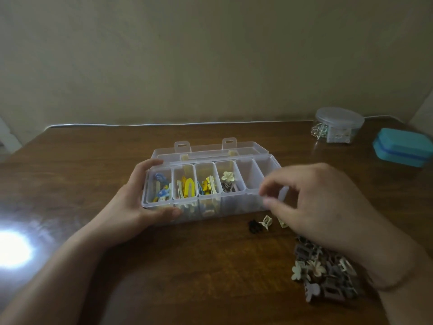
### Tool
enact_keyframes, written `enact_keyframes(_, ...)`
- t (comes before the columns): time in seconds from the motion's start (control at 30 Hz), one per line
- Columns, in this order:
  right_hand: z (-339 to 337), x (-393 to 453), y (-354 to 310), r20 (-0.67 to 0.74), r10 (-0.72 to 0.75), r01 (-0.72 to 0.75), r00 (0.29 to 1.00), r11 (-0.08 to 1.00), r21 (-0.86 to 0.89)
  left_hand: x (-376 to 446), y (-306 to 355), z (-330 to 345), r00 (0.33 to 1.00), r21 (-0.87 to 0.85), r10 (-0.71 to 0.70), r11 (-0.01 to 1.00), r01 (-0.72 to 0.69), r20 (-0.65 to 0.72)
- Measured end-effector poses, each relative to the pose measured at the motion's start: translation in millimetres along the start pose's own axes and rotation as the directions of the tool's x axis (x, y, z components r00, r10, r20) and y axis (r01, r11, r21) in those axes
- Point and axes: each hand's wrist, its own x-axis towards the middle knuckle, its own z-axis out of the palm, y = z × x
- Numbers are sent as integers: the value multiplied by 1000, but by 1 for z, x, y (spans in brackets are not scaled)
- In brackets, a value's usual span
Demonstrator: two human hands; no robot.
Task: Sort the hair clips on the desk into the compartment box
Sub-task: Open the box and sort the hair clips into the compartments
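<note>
Clear compartment box (250, 198) sits mid-desk (93, 160), lid (210, 147) flipped open and lying flat behind it. Left hand (138, 202) grasps the box's left end, thumb along the front wall, fingers curled over the back edge. Right hand (316, 202) is over the box's right front corner, blurred; thumb and forefinger close together as if pinching, but can't tell whether it grasps anything. Compartments left to right: blue clips (160, 188) in the first, yellow snap clips (187, 187) in the second, yellow and blue mix (207, 185) in the third, cream flower clip (227, 176) on top of brown ones in the fourth, the two on the right look bare. Loose on the desk just in front of the box: small black claw clip (254, 226), cream claw clip (266, 222) touching it, another cream one (282, 222) partly hidden by the right hand. Unsorted pile (325, 270) of brown rectangular and cream flower clips lies front right, partly under the right wrist. Far right at the back: round lidded tub (338, 125), teal case (403, 146) beside it. Bright glare spot (11, 249) on the desk at the left
</note>
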Motion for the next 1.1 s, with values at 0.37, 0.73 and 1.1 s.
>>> enact_keyframes(0.37, 4, 2, 5, 238, -14, 38, 971, 994, -98, 0, 0, 0, 1000, 51, -15, 999, 15, 9)
enact_keyframes(0.73, 28, 16, 9, -151, 60, -42, 987, 992, 118, 2, -8, -4, 999, 111, -39, 993, 37, 18)
enact_keyframes(1.1, 21, 4, -19, 257, -25, 57, 966, 991, -117, 3, -10, -4, 997, 144, -76, 987, 72, 20)
